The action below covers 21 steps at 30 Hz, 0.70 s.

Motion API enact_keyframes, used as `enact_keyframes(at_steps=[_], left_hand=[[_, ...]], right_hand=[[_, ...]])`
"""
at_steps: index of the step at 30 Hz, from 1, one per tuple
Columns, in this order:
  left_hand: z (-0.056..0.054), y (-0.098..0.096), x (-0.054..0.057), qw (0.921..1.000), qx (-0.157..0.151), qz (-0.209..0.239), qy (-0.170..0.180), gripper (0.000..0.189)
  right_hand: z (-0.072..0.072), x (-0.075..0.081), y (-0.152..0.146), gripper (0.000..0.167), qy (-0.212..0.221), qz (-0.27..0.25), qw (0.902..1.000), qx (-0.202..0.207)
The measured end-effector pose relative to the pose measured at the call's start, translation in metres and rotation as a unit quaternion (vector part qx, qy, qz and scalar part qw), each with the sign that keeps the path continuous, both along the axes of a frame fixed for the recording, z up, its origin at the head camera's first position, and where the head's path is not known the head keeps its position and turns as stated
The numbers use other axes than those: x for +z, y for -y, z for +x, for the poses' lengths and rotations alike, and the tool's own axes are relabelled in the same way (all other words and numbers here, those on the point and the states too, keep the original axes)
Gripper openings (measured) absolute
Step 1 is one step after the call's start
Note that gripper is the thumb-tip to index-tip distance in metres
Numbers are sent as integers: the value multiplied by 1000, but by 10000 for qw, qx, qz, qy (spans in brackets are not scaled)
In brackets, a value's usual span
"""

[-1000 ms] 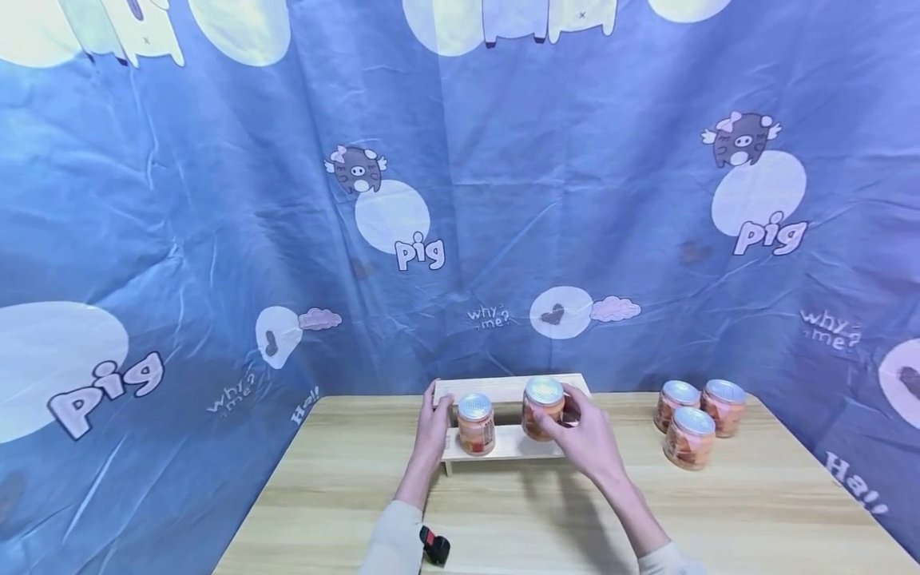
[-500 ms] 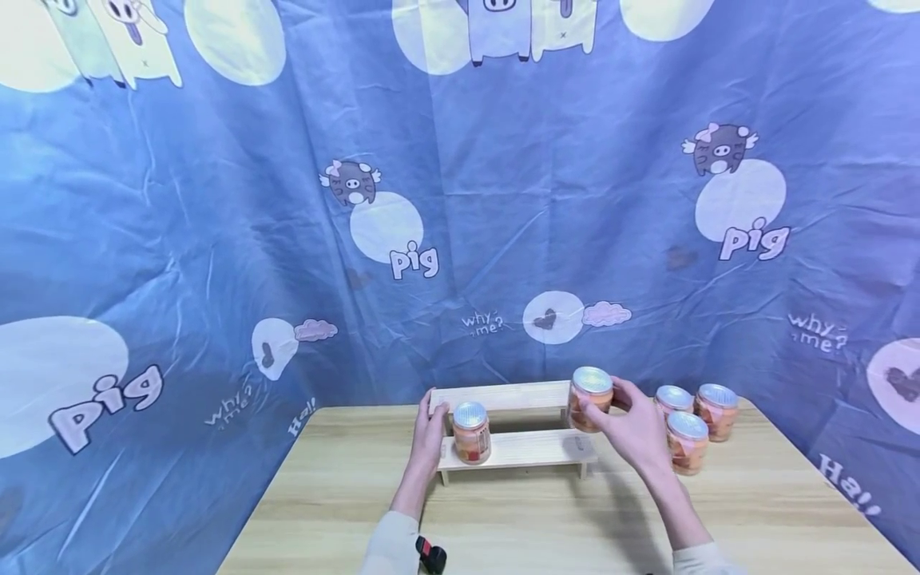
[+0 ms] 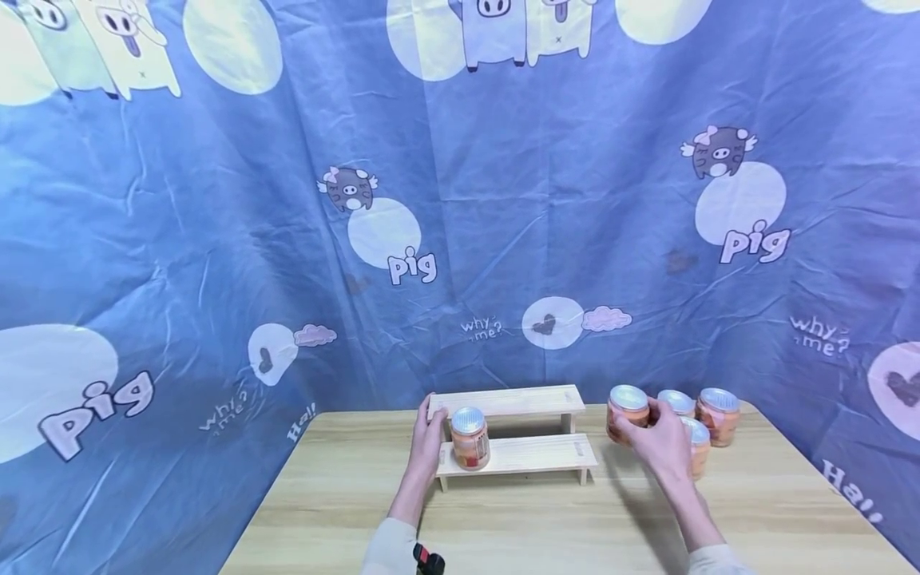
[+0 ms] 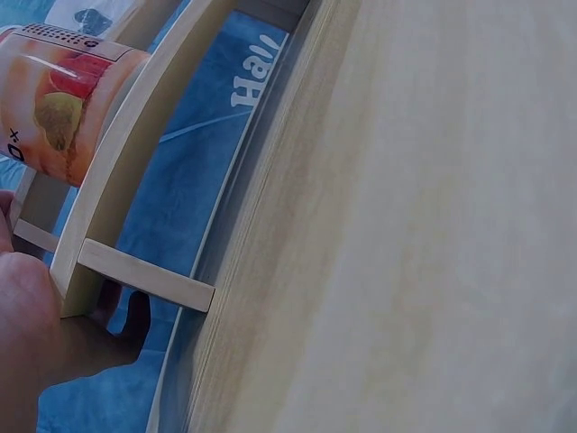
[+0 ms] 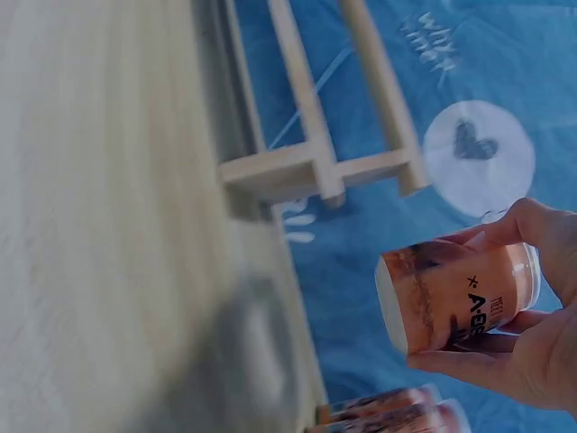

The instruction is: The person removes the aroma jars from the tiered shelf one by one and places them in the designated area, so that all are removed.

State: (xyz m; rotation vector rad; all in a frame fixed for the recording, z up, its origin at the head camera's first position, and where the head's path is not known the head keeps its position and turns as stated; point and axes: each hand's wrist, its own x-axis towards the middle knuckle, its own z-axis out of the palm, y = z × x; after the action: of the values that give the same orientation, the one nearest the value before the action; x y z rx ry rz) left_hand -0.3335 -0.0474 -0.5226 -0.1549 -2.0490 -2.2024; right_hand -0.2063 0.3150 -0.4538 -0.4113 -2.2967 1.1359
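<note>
A two-tier wooden rack (image 3: 528,454) stands against the curtain at the table's back. My left hand (image 3: 426,447) grips its left end; in the left wrist view, fingers of the left hand (image 4: 41,329) wrap around the end of the rack (image 4: 149,262). One lidded jar (image 3: 470,451) with an orange label stands upright on the lower tier's left side. Right of the rack, my right hand (image 3: 663,443) holds a similar jar (image 3: 627,409) by its sides. The right wrist view shows this jar (image 5: 451,298) raised off the table, between thumb and fingers.
Several similar jars (image 3: 719,419) stand grouped at the back right, partly behind my right hand. Blue printed curtain (image 3: 496,224) encloses the wooden table (image 3: 517,527) at the back and sides. A black and red item (image 3: 429,559) sits at my left sleeve.
My right hand has carried its jar from above the rack's right part rightward, beside the jar group. The left hand stays at the rack's left end. The view has shifted slightly.
</note>
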Motion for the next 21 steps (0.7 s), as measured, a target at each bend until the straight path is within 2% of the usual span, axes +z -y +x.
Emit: enact_keyframes(at_steps=[7,14,21], left_hand=[[-2,2,3,10000,20,61,-26,69],[-3,1,1,9999,-13,118,-50,68],[-4,2,-3,10000,10,37,-89,71]], right_hand=[[-11,-25,-6,60,-28,259,9996,136],[-12,-41,-7,65,167,-30,9993,319],[-12,-42,-9,68,428,-146,9984,328]])
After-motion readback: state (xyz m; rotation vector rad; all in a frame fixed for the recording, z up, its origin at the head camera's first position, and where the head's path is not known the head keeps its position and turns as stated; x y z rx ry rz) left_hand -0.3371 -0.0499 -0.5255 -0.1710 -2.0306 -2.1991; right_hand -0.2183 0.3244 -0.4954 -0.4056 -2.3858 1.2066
